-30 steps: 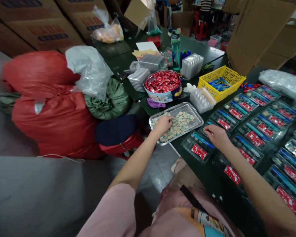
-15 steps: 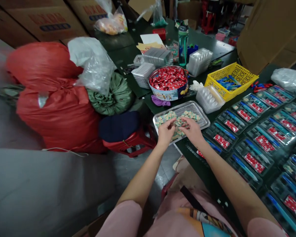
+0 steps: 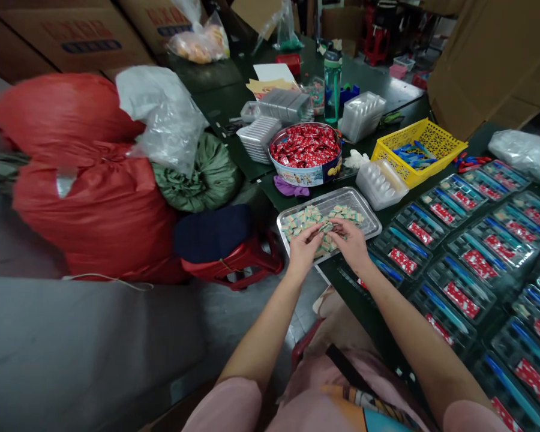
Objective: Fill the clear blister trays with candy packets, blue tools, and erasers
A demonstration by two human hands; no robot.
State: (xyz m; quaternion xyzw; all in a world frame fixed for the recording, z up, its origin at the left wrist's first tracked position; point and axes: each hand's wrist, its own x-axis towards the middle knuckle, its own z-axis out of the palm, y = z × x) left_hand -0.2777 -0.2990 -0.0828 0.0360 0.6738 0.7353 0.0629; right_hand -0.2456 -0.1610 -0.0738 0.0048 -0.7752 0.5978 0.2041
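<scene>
A shallow metal tray (image 3: 369, 223) holds many small flat beige pieces with green-blue edges (image 3: 302, 218); what they are I cannot make out. Over the tray's near side, my left hand (image 3: 304, 251) is closed, thumb and fingers pinching a few of these pieces. My right hand (image 3: 351, 242) faces it, its fingers also closed on some of the small pieces. The fingertips of both hands nearly meet around a little cluster (image 3: 326, 227). Part of the heap behind the fingers is hidden.
Behind the tray stand a round tin (image 3: 306, 175) of red packets, clear plastic trays (image 3: 381, 185) and a yellow basket (image 3: 441, 161) of blue items. Filled clear cases (image 3: 459, 251) cover the table's right side. A red stool (image 3: 234, 264) and red sacks (image 3: 90, 204) are at left.
My fingers have drawn closer together and gathered a small cluster of pieces, which now shows between the fingertips. The camera view has shifted slightly.
</scene>
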